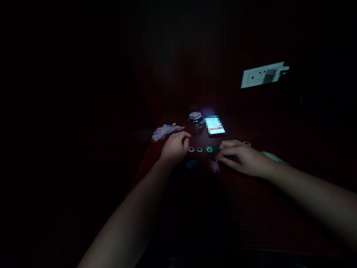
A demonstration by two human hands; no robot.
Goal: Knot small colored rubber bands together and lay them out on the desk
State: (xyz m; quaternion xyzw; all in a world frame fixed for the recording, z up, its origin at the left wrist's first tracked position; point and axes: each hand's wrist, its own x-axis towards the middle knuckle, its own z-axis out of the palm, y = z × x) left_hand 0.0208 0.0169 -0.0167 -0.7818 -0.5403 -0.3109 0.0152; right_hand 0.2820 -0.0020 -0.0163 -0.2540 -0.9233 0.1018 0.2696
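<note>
My right hand (241,158) pinches with thumb and fingertips at the edge of a small bunch of pink rubber bands (214,166). Resting on the dark table, my left hand (175,148) has loosely curved fingers, with a gap between thumb and index finger and nothing visible in it. Beside its knuckles lies a loose heap of multicoloured rubber bands (164,131). Between the hands sit a pink ring (191,149), a blue ring (199,149) and a thicker green ring (209,149) in a row. A dim bluish bunch (192,164) lies below them.
Behind the rings stands a clear lidded jar (196,121), with a lit phone (215,125) on its right. A pale greenish bunch (275,157) and a peach ring (247,143) lie by my right arm. A wall socket panel (262,75) is at upper right. Surroundings are very dark.
</note>
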